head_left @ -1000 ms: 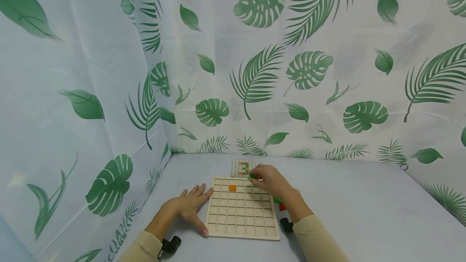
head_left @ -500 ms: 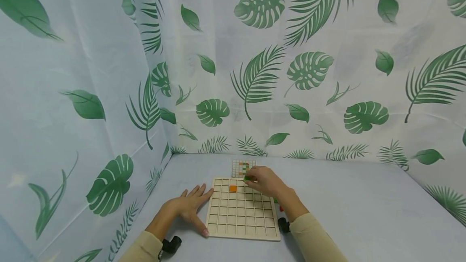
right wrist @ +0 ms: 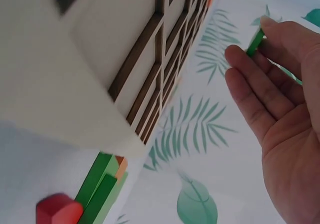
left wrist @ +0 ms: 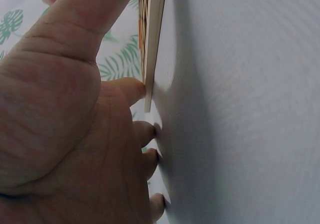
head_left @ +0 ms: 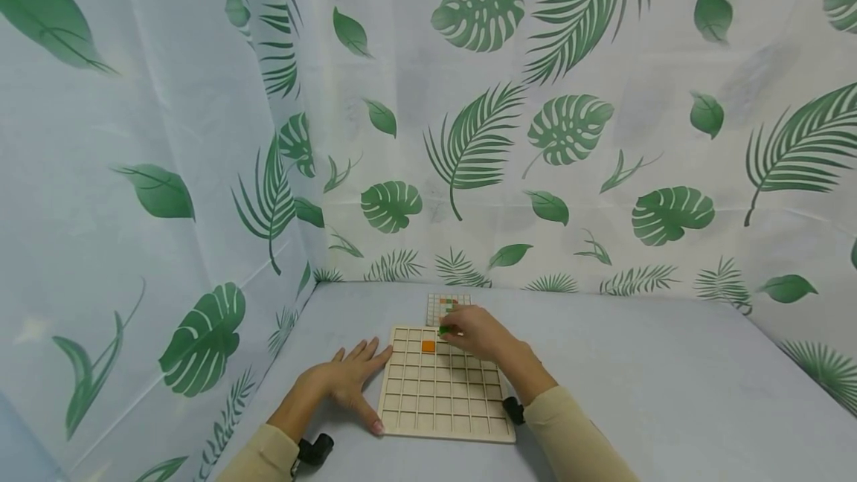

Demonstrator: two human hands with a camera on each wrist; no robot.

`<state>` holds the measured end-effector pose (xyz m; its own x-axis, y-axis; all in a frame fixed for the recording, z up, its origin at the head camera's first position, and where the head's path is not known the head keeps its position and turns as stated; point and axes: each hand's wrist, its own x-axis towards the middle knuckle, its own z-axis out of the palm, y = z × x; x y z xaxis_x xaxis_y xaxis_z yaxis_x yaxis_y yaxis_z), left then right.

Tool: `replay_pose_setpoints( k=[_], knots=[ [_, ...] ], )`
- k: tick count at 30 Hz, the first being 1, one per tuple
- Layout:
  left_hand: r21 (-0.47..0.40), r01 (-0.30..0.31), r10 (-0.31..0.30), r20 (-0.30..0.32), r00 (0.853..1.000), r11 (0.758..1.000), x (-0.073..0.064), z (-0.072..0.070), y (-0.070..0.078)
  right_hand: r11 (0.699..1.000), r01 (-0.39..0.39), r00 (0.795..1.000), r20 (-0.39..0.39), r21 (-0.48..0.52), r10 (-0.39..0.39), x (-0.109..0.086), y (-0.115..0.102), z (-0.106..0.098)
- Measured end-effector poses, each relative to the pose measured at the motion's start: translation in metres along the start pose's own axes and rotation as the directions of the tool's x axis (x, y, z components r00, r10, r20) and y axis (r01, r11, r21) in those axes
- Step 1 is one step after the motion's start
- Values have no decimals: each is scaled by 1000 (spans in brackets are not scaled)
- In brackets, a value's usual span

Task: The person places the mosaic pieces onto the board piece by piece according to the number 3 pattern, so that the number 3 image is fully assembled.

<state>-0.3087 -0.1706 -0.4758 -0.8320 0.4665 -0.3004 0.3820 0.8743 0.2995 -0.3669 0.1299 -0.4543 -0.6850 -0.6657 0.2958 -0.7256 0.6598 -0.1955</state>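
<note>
A pale wooden grid board [head_left: 445, 400] lies on the table with one orange square tile [head_left: 428, 346] in a cell of its upper part. My left hand [head_left: 344, 381] rests at the board's left edge, fingers spread; in the left wrist view the index finger touches the board's side. Above the far part of the board, my right hand [head_left: 478, 333] pinches a green tile [right wrist: 255, 41] between thumb and fingers. Behind the board lies a small pattern card [head_left: 434, 309] with coloured squares, partly covered by the right hand.
Beside the board's right edge, in the right wrist view, lie several green blocks [right wrist: 100, 184], a red block [right wrist: 57, 209] and a bit of orange. Leaf-printed cloth [head_left: 569, 132] hangs behind and at the left. Black wrist devices [head_left: 315, 451] sit by both sleeves.
My right hand has moved left along the board's far edge with the green tile, towards the orange tile's column. The left hand has stayed in place.
</note>
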Motion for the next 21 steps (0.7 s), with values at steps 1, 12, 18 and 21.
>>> replay_pose_setpoints(
  k=[1,12,18,21],
  knots=[
    [-1,1,-1,-1,1000,1000,0,0,0,1000,-3,1000,11,-2,3,1,0,1],
    [-9,-12,12,-1,1000,1000,0,0,-2,999,-40,995,93,-34,43,3,0,7],
    [-15,-9,9,1,1000,1000,-1,0,-1,999,-24,994,105,-41,28,2,1,10],
    [-14,-9,9,-1,1000,1000,-1,1,-1,998,-32,993,108,-50,38,2,0,11]
  ],
)
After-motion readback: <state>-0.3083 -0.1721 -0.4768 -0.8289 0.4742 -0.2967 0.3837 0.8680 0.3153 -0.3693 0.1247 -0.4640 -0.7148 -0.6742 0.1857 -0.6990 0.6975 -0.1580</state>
